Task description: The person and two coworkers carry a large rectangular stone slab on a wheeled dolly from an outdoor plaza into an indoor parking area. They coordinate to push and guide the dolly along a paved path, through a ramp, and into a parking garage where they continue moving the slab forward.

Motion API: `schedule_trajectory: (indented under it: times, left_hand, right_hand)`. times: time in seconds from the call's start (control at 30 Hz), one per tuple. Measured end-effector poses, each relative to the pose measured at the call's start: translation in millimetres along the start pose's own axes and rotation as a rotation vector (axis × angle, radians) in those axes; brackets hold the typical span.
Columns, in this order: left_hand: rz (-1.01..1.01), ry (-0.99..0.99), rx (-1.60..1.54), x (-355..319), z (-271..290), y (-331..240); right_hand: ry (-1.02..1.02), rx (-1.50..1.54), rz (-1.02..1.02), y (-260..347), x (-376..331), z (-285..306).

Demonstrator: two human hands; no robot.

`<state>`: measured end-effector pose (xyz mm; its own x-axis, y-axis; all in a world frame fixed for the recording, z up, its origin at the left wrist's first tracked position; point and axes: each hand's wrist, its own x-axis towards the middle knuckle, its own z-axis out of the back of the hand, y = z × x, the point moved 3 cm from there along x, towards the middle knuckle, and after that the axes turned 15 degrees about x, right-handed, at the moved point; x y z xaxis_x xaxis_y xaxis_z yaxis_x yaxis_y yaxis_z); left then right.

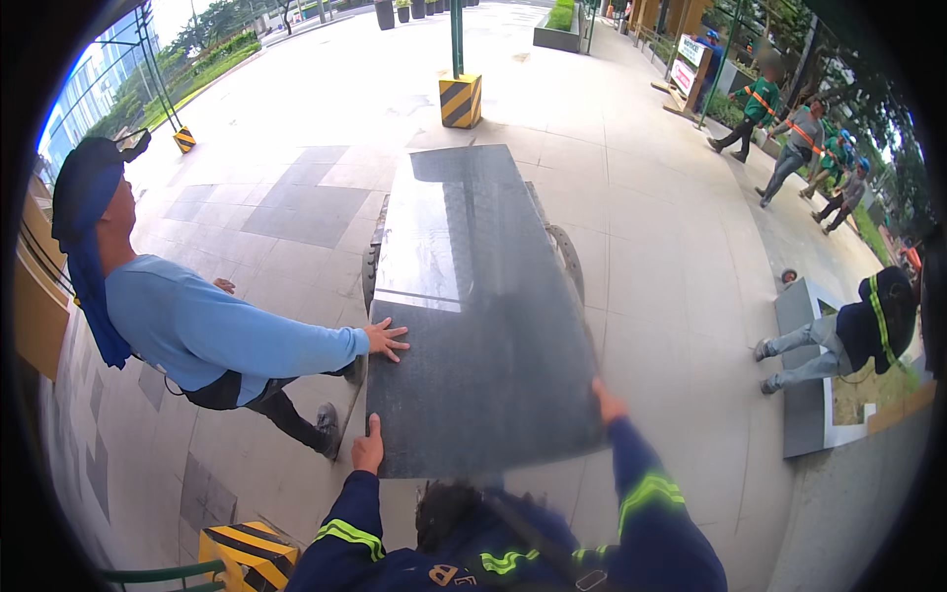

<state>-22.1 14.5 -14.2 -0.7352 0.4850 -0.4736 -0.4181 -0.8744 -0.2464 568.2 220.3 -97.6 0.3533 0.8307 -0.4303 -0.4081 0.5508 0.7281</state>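
Note:
A large dark grey slab with a glossy, reflecting top (473, 385) lies on a wheeled cart, its narrower end away from me. One cart wheel (568, 264) shows past its right side and another, partly hidden, at its left. My left hand (368, 449) grips the slab's near left edge, thumb upright and fingers mostly hidden. At the near right edge my right hand (609, 403) is closed on the slab, its fingers partly out of sight and slightly blurred. A co-worker's spread hand (386, 338) rests flat on the slab's left side.
The co-worker in light blue (207, 316) walks close at the left. Ahead stands a post in a yellow-and-black striped base (461, 102); another striped block (249, 555) is near at lower left. At right are a grey planter (804, 395), a person beside it, and several walking people.

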Motion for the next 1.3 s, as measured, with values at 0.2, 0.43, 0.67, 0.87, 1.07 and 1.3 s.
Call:
schedule_trajectory:
  times: [0.2,0.43,0.67,0.87,1.07,1.3]
  left_hand:
    - [0.042,-0.127,-0.176,82.1,26.1,-152.2]
    - [0.157,0.017,-0.150,6.9,-47.9,-172.4]
    - [0.261,-0.046,-0.159,80.0,-78.4,-244.6]
    - [0.383,-0.015,-0.142,175.1,-51.1,-316.9]
    - [0.444,-0.026,-0.139,313.9,-12.3,-392.4]
    - [0.480,-0.007,-0.174,508.1,41.1,-464.8]
  right_hand:
    - [0.068,0.006,0.177,219.3,174.9,-31.9]
    - [0.257,0.008,0.062,136.8,239.8,-9.1]
    - [0.281,-0.077,0.129,206.1,373.9,-62.6]
    - [0.344,-0.125,0.109,296.8,462.7,-145.9]
    - [0.387,-0.223,0.101,437.8,535.9,-257.6]
    - [0.364,-0.185,0.066,533.5,656.1,-403.3]
